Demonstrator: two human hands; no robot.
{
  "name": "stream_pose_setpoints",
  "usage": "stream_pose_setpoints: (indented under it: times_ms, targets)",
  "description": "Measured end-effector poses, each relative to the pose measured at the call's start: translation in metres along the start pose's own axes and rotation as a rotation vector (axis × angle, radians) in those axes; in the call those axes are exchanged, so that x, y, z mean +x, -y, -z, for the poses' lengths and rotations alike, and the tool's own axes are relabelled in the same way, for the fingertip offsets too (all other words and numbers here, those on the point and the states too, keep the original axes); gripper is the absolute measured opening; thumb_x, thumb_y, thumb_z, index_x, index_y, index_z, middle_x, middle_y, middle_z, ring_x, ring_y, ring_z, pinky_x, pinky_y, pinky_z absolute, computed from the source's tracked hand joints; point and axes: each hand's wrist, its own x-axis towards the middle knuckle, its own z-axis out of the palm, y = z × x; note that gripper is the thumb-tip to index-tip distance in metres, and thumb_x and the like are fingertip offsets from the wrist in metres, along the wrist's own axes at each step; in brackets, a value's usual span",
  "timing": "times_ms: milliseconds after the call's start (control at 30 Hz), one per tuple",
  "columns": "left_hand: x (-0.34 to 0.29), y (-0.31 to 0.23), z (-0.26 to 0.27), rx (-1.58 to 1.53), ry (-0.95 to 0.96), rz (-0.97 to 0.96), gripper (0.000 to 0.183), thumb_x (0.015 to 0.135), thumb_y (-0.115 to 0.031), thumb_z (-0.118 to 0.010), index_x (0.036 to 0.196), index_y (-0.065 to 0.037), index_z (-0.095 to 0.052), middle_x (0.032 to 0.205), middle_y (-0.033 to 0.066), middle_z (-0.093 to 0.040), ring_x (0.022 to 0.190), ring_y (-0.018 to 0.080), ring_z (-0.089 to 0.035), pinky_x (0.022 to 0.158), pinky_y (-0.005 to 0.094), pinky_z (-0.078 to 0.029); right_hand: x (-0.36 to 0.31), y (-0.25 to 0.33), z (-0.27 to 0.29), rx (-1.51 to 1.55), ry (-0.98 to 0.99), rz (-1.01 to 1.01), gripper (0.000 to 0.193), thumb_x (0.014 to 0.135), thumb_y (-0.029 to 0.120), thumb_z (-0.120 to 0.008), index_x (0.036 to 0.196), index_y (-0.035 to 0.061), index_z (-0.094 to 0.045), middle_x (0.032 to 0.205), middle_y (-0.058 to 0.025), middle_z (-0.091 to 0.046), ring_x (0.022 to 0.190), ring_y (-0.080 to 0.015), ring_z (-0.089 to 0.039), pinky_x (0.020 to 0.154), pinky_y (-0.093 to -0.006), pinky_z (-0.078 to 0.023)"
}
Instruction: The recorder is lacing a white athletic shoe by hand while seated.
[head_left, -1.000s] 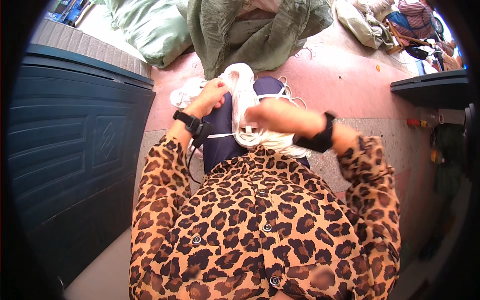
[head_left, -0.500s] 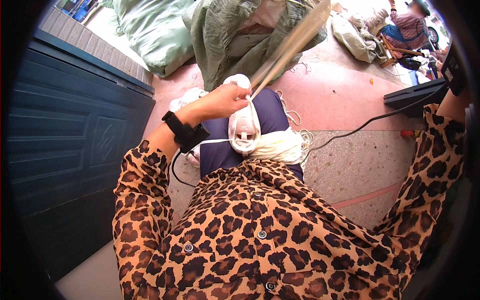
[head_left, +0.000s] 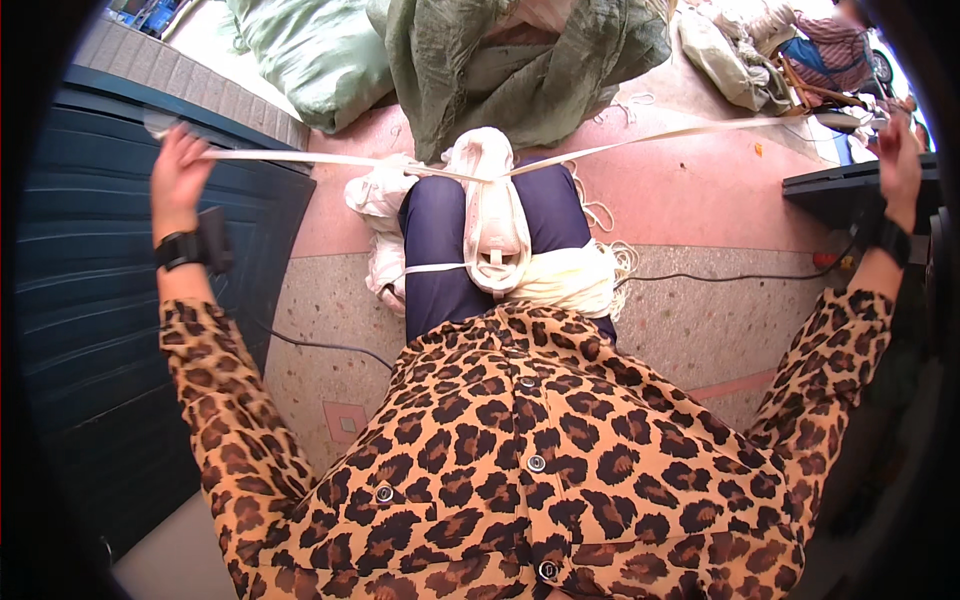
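Note:
A white shoe [head_left: 497, 225] lies lengthwise on my lap, between my thighs. A pale flat shoelace [head_left: 300, 158] runs out from its upper part to both sides and is stretched nearly straight. My left hand [head_left: 180, 175], raised in front of the dark panelled door, is closed on one end of the lace, and a blurred loose tip sticks out past the fingers. Far to the right, my right hand [head_left: 898, 165] is closed on the other end; its fingertips are partly lost near the dark rim. A bundle of cream laces [head_left: 570, 284] rests across my right thigh.
More white shoes [head_left: 382, 190] are piled beside my left leg. Large green sacks [head_left: 520, 80] stand just ahead. The blue door [head_left: 150, 240] is close on the left. A black cable [head_left: 735, 279] crosses the floor to the right. Another person [head_left: 830, 55] sits at far right.
My left hand has moved from the shoe out to the far left, drawing the lace with it. My right hand has come into view at the right. The lace now spans both sides.

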Motion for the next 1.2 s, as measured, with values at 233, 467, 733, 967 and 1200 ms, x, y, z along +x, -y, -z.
stream_pose_setpoints:
  times_ms: [233, 467, 733, 967, 1200]
  targets:
    - [-0.029, 0.008, 0.09, 0.282, -0.509, 0.03, 0.025, 0.091, -0.03, -0.045, 0.101, -0.007, -0.051, 0.054, -0.0068, -0.03, 0.045, 0.0048, -0.029, 0.046, 0.024, -0.027, -0.141, -0.183, -0.027, -0.496, 0.529, -0.158, 0.037, 0.087, 0.021, -0.051, 0.121, 0.005, -0.049, 0.083, -0.0007, -0.058, 0.066, -0.0069, -0.048, 0.061, -0.0203, -0.04]
    - [-0.048, 0.222, -0.054, 0.528, 0.208, 0.492, 0.023, 0.085, -0.019, -0.055, 0.097, 0.0, -0.06, 0.064, -0.0017, -0.052, 0.055, 0.0087, -0.048, 0.054, 0.0221, -0.041, -0.302, -0.227, -0.207, -0.505, 1.106, -0.109, 0.014, 0.078, 0.015, -0.055, 0.083, 0.005, -0.065, 0.071, -0.0117, -0.064, 0.065, -0.0242, -0.062, 0.064, -0.0326, -0.049]
    - [-0.064, 0.286, -0.114, 1.379, 0.479, -0.264, 0.023, 0.083, -0.016, -0.054, 0.09, 0.004, -0.062, 0.083, 0.0121, -0.065, 0.076, 0.0181, -0.061, 0.07, 0.0266, -0.045, -0.32, -0.248, -0.244, -0.792, 1.022, 0.005, 0.022, 0.08, 0.021, -0.048, 0.081, 0.0057, -0.065, 0.077, -0.0165, -0.062, 0.08, -0.0345, -0.054, 0.074, -0.0439, -0.042]
    - [-0.069, 0.296, -0.105, 1.3, 0.295, -0.044, 0.02, 0.083, -0.014, -0.053, 0.088, 0.004, -0.061, 0.079, 0.0147, -0.064, 0.072, 0.0204, -0.061, 0.067, 0.0297, -0.046, -0.328, -0.241, -0.26, -0.991, 1.094, 0.244, 0.019, 0.077, 0.017, -0.051, 0.07, 0.0038, -0.063, 0.072, -0.0152, -0.061, 0.076, -0.0321, -0.055, 0.067, -0.0443, -0.04]
    - [-0.062, 0.305, -0.104, 1.424, 0.178, -0.17, 0.019, 0.08, -0.017, -0.053, 0.081, 0.0, -0.061, 0.077, 0.0183, -0.06, 0.075, 0.0336, -0.058, 0.068, 0.0397, -0.046, -0.332, -0.232, -0.264, -1.101, 1.148, 0.473, 0.006, 0.068, 0.012, -0.059, 0.07, 0.0087, -0.063, 0.072, -0.0053, -0.061, 0.077, -0.0222, -0.054, 0.069, -0.0382, -0.037]
